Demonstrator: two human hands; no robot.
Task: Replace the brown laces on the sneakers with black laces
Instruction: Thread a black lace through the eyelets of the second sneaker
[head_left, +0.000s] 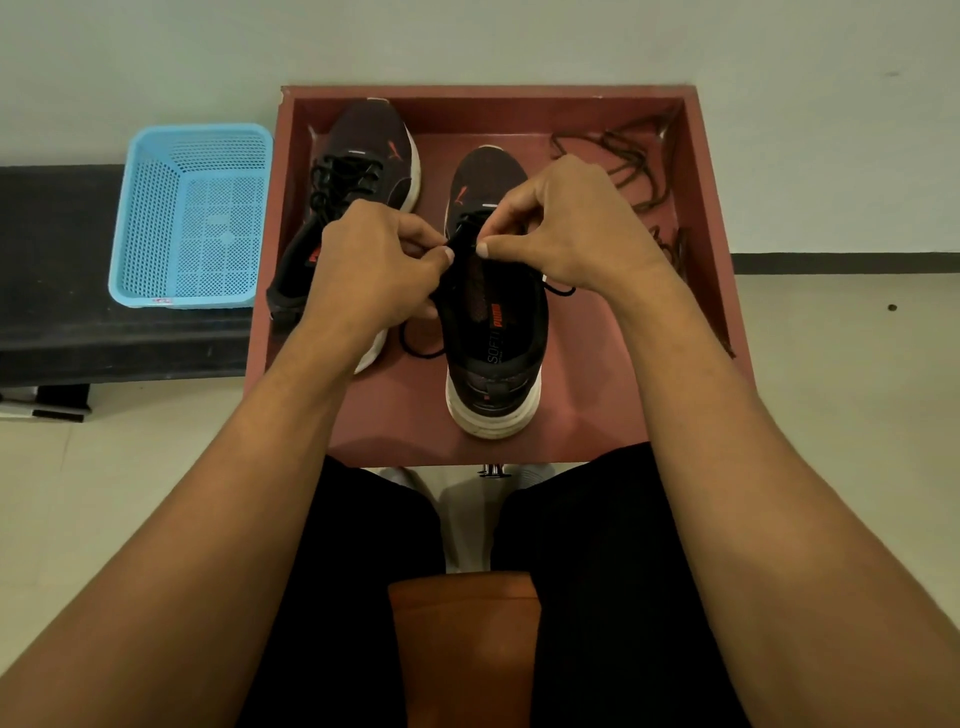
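Just beyond the seated person's knees, a red tray (597, 395) holds a dark sneaker (493, 338), heel toward the viewer, probably so its eyelets are within easy reach. Above its tongue, the left hand (374, 260) and right hand (566, 223) each pinch the black lace (415, 348) between thumb and forefinger, seemingly tightening it. Farther back lies the second sneaker (374, 150), already black-laced. The brown laces (628, 166) lie tangled in the tray's far right corner.
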